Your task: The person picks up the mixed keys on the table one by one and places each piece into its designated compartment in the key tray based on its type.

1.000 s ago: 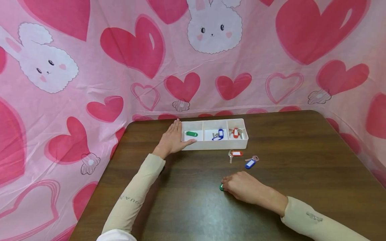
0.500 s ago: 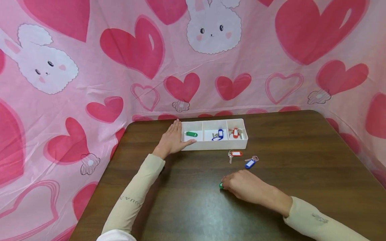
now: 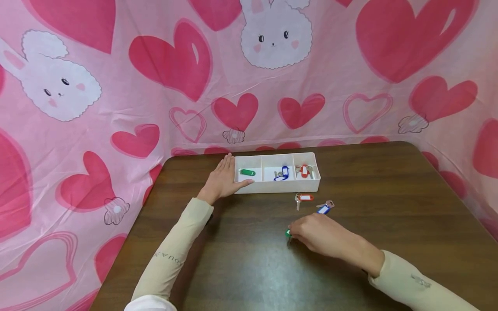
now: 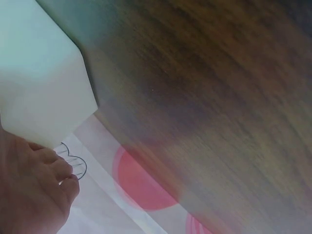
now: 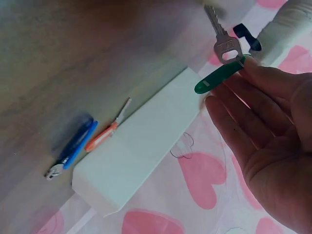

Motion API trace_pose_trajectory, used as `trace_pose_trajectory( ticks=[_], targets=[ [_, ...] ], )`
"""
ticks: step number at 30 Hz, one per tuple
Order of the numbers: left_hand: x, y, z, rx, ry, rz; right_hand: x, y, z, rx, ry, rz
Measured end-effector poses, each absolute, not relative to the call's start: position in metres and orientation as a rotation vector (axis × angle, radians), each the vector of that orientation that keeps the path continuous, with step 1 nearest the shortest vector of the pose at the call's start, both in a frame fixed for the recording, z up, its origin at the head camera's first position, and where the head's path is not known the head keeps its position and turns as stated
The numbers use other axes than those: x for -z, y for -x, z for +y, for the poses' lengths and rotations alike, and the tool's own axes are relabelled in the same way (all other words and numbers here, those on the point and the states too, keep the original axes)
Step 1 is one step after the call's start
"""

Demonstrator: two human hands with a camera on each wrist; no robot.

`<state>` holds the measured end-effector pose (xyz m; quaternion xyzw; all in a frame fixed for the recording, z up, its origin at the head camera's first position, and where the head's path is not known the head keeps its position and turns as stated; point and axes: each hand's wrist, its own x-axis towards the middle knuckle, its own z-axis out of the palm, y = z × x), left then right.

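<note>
My right hand [image 3: 317,233] pinches a key with a green tag [image 5: 219,77] between thumb and fingertips. In the right wrist view the key [image 5: 226,46] hangs out from the tag. My left hand [image 3: 222,181] rests at the left end of a white three-compartment box [image 3: 280,187], fingers straight along its end and thumb at the front rim. A green tag [image 3: 247,172] lies in the left compartment, blue-tagged keys [image 3: 285,172] in the middle one, red-tagged keys [image 3: 304,171] in the right one.
In front of the box lie a key with a red tag [image 3: 305,198] and, further right, a key with a blue tag [image 3: 323,209], partly overlapped by my right hand. A pink heart-patterned cloth [image 3: 218,125] hangs behind the brown wooden table [image 3: 389,207].
My right hand has lifted the green-tagged key and moved slightly toward the box, now overlapping the blue tag. The left hand has stayed in place.
</note>
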<state>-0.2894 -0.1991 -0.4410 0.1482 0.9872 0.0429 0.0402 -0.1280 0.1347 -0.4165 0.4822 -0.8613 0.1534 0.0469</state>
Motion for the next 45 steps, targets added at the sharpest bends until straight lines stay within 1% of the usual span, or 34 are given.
trace_pose_trajectory(
  ticks=[11, 17, 21, 28, 36, 45],
  targets=[
    [0.441, 0.29, -0.199, -0.125, -0.448, 3.027, 0.401, 0.137, 0.13, -0.551, -1.503, -2.63],
    [0.441, 0.289, -0.199, -0.136, -0.452, 3.029, 0.396, 0.14, 0.125, -0.544, -1.485, -2.569],
    [0.442, 0.289, -0.199, -0.136, -0.453, 3.032, 0.391, 0.143, 0.122, -0.617, -1.459, -2.573],
    [0.442, 0.289, -0.199, -0.133, -0.456, 3.035, 0.382, 0.147, 0.12, -0.794, -1.3, -2.648],
    [0.442, 0.289, -0.199, -0.134, -0.452, 3.038, 0.376, 0.155, 0.122, -1.141, -1.079, -2.763],
    [0.443, 0.29, -0.199, -0.146, -0.449, 3.041, 0.372, 0.164, 0.124, -1.29, -0.956, -2.713]
  ],
)
